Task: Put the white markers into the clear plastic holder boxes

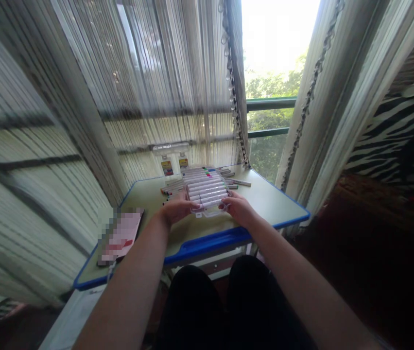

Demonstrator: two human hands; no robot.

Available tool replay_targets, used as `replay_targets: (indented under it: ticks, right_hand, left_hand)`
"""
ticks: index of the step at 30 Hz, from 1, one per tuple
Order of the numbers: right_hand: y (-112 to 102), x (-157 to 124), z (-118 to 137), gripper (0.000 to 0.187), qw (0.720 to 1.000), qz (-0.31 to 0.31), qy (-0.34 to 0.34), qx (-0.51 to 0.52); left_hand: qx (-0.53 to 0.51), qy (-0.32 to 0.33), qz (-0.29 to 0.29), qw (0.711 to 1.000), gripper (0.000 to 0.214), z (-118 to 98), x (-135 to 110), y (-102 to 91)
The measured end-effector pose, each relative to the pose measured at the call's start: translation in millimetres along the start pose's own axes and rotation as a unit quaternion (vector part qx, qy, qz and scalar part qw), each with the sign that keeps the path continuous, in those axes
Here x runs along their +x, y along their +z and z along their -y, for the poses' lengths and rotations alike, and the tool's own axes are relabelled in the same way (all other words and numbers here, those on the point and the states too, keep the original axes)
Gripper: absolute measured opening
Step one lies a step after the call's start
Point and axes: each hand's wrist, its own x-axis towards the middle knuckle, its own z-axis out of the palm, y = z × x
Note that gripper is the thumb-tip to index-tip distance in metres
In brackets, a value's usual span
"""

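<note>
— What lay furthest left?
— A flat pink-and-white object (121, 236), pixelated beyond reading. It sat at the near left corner of the pale green, blue-rimmed tabletop (265, 201), well apart from both hands.
— And the left hand?
— The left hand (176, 210) was at the near left corner of the clear plastic marker case (207, 192). Its fingers (192, 207) were curled in against that corner and touching it. Whether they pinched the plastic or only rested on it, I could not tell.
— Where was the case itself?
— In the middle of the tabletop, straight ahead of the person, between the two hands. Its long side ran away from the body toward the window. The white-barrelled markers inside lay crosswise, left to right, in rows.
— Which hand was nearer?
— Neither; each met its own near corner. The right hand (241, 210) mirrored the left, with fingers (226, 204) bent onto the near right corner and the grip just as unclear.
— Anything around it?
— Loose markers (167, 190) poked out just beside the case's left side, and more loose pens (236, 183) lay near its far right end. Two small carded packs (173, 165) stood behind it, against the striped sheer curtain (156, 87).
— What was hard to make out?
— The case's near edge was hidden behind both hands. Most cap colours were too small to read, and the window (276, 39) was washed out white.
</note>
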Motion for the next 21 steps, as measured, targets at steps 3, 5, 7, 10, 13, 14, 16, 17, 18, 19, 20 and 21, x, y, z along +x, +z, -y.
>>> replay_targets:
  ticks: [3, 5, 7, 10, 13, 14, 16, 17, 18, 19, 20, 21]
  right_hand:
    - [-0.9, 0.7, -0.9, 0.028, 1.0, -0.003, 0.001, -0.007]
    - [-1.7, 1.0, -1.7, 0.029, 1.0, -0.005, -0.001, -0.014]
    - [-2.5, 1.2, -2.5, 0.03, 1.0, -0.008, -0.005, -0.021]
    - [-3.3, 1.6, -3.4, 0.031, 0.999, -0.013, -0.006, -0.029]
    - [-3.4, 2.2, -3.8, 0.03, 0.999, -0.028, 0.002, -0.031]
    - [-3.3, 2.3, -3.8, 0.03, 0.999, -0.032, 0.005, -0.029]
    - [-3.1, 2.2, -3.3, 0.028, 0.999, -0.036, 0.009, -0.02]
    - [-3.1, 2.1, -2.8, 0.028, 0.999, -0.036, 0.012, -0.015]
    - [-3.0, 1.9, -2.1, 0.028, 0.999, -0.034, 0.014, -0.01]
    - [-2.9, 1.7, -1.3, 0.028, 0.999, -0.033, 0.015, -0.006]
    - [-2.9, 1.4, -0.5, 0.028, 0.999, -0.029, 0.016, -0.003]
    - [-2.8, 1.3, 0.2, 0.028, 1.0, -0.025, 0.016, -0.001]
  left_hand:
    - [-0.009, -0.005, -0.009, 1.0, 0.085, 0.6, 0.6, 1.5]
    - [-0.02, -0.007, -0.019, 1.0, 0.084, 0.9, 1.0, 3.3]
    - [-0.021, -0.008, -0.023, 0.999, 0.084, 1.2, 1.5, 4.5]
    - [-0.009, -0.004, -0.016, 1.0, 0.083, 2.1, 2.2, 4.7]
    - [-0.002, 0.001, 0.002, 1.0, 0.082, 2.9, 2.5, 4.2]
    - [-0.002, 0.001, 0.006, 1.0, 0.081, 3.1, 2.6, 4.1]
    - [-0.001, -0.002, 0.011, 1.0, 0.08, 3.4, 2.8, 4.2]
    - [0.003, -0.004, 0.012, 1.0, 0.08, 3.5, 3.0, 4.2]
    - [0.009, -0.005, 0.012, 1.0, 0.079, 3.6, 3.2, 4.1]
    - [0.016, -0.006, 0.012, 1.0, 0.078, 3.7, 3.5, 4.0]
    - [0.023, -0.005, 0.012, 1.0, 0.078, 3.9, 3.8, 3.9]
    - [0.028, -0.004, 0.013, 1.0, 0.077, 4.1, 4.1, 3.8]
